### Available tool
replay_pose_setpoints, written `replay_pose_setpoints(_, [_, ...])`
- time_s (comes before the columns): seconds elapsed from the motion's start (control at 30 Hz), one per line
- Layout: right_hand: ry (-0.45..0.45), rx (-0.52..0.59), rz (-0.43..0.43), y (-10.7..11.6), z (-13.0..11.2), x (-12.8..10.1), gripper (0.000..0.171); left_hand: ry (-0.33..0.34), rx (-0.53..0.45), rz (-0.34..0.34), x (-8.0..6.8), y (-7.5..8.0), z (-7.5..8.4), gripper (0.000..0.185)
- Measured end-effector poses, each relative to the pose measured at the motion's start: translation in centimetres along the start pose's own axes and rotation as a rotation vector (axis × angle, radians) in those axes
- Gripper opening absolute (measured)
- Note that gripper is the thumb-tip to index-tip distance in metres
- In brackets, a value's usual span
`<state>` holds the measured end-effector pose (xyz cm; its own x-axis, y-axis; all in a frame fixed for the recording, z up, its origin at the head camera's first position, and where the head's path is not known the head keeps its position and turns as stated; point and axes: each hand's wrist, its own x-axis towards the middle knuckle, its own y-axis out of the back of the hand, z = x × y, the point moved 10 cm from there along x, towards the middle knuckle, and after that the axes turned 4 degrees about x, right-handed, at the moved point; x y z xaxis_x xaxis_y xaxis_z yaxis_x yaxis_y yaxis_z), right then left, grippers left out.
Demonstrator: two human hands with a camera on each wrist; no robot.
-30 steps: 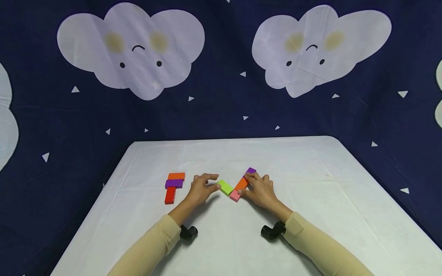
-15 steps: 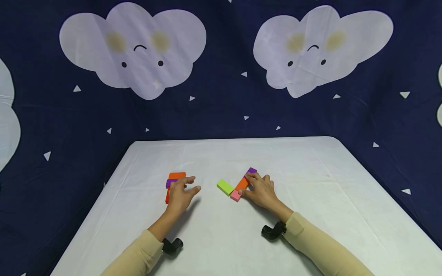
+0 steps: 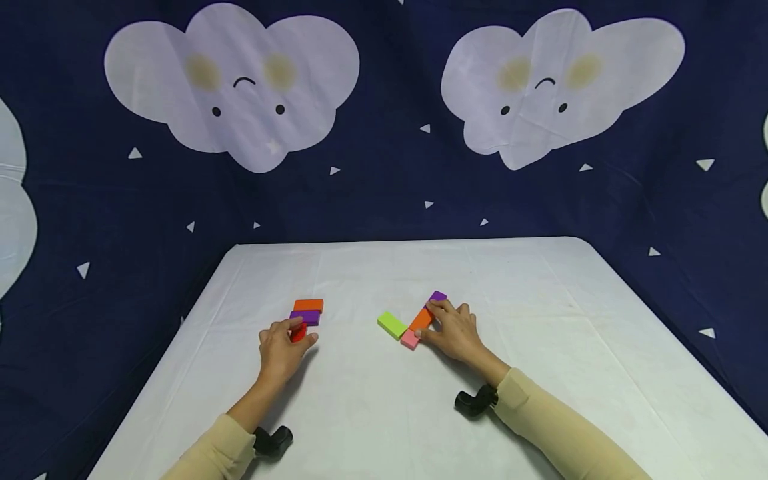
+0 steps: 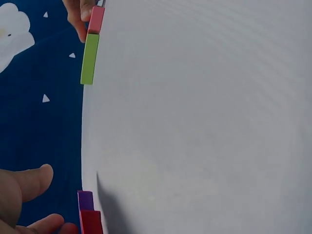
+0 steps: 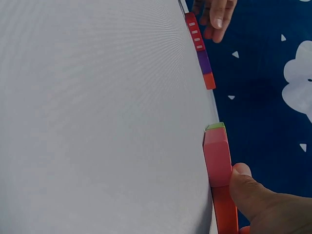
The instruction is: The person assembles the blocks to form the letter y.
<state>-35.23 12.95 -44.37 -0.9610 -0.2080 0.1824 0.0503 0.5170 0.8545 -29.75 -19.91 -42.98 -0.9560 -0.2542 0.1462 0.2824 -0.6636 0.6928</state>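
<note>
At the left, my left hand [image 3: 281, 348] reaches over a red block [image 3: 298, 333], its thumb and fingers spread apart around it. The red block adjoins a purple block [image 3: 309, 319], with an orange block [image 3: 309, 305] behind. In the left wrist view, thumb and fingers [image 4: 43, 176] stand apart beside the red block [image 4: 91, 222]. My right hand [image 3: 456, 331] holds a second orange block [image 3: 421, 320], its thumb at the joint with a pink block [image 3: 410, 341] and its fingers near a second purple block [image 3: 439, 295]. A lime green block [image 3: 393, 325] angles off the pink end.
A white cloth covers the table [image 3: 372, 407]. Black wrist cameras sit on both wrists, the left camera [image 3: 273, 443] close over the tabletop. Behind the far edge hangs a dark blue curtain [image 3: 384, 193] with white clouds and triangles.
My left hand has left the green block and moved left and slightly nearer, to the red block. The right hand and its row of blocks have stayed in place.
</note>
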Motion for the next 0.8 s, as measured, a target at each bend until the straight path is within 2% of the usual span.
replay_pose_setpoints(0.23, [0.002,-0.006,0.004,0.0,0.0,0.0,0.071,0.045,0.044,0.002,0.1,0.0,-1.2,0.056])
replay_pose_setpoints(0.4, [0.005,0.0,0.009,0.0,0.0,0.0,0.071,0.043,0.08,0.014,0.1,0.1,-1.5,0.057])
replay_pose_setpoints(0.8, [0.011,0.0,0.013,0.1,-0.1,0.0,0.071,0.023,0.114,-0.011,-0.2,0.7,-2.5,0.049])
